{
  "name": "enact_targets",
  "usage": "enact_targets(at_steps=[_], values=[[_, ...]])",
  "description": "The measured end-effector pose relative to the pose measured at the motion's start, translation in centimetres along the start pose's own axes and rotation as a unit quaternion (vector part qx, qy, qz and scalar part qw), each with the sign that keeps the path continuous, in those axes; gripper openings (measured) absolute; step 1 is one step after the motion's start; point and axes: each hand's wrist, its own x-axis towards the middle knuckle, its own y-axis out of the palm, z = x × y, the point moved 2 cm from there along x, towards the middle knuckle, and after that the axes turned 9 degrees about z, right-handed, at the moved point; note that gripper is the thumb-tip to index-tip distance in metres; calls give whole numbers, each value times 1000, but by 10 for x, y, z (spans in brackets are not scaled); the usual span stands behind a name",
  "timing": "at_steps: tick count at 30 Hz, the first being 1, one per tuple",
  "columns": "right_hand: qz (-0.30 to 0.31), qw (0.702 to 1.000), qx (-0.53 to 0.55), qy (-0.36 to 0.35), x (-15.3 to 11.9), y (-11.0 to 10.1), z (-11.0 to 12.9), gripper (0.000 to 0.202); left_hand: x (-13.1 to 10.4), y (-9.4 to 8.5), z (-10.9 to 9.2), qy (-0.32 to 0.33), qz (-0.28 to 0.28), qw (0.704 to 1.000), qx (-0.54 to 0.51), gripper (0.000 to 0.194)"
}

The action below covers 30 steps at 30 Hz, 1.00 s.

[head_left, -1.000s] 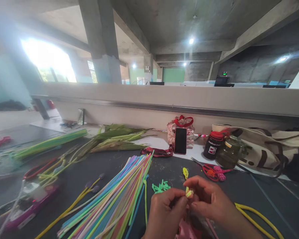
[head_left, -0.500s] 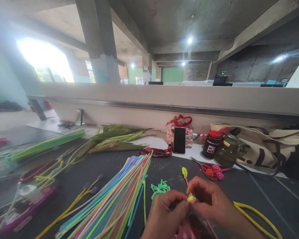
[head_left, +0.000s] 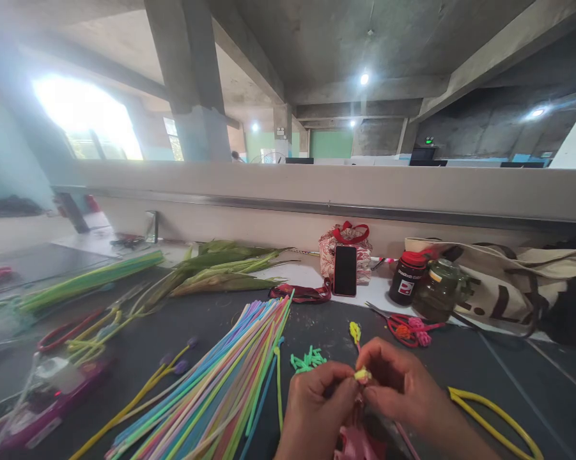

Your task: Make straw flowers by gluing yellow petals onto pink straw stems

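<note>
Near the bottom centre, my left hand (head_left: 319,406) pinches a small yellow and pink piece (head_left: 363,375) between thumb and fingers. From the other side my right hand (head_left: 403,383) grips the same piece, its fingertips close to the left ones. Below them a pink object (head_left: 359,443) is partly visible. Just behind the fingers lies a yellow knotted tip (head_left: 355,332) on a pink stem. Short green pieces (head_left: 308,359) are heaped beside my left hand, and a fan of long pastel stems (head_left: 215,377) spreads to the left.
Scissors with red handles (head_left: 397,326) lie beyond my right hand. Behind stand a phone (head_left: 345,271), a dark jar with a red lid (head_left: 406,278) and a green jug (head_left: 436,291). A yellow loop (head_left: 498,415) is at right, green husks (head_left: 225,265) at back left.
Both hands and the small yellow and pink piece have shifted slightly left and up. Both hands keep their hold on it.
</note>
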Motion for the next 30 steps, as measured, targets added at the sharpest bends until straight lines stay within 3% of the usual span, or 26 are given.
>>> enact_targets(at_steps=[7, 14, 24, 30], values=[[-3, 1000, 2, 2, 2, -2, -11, 13, 2, 0, 3, 11, -6, 1000, -6, 25], [-19, 998, 59, -2, 1, -3, -21, 39, 5, 6, 19, -18, 24, 994, -103, 37], [3, 999, 32, -4, 2, -6, -12, 28, 5, 9, 21, -45, 56, 988, -134, 39], [22, 1000, 10, -4, 1, -6, -4, 21, 5, 9, 25, -53, 69, 987, -134, 31]])
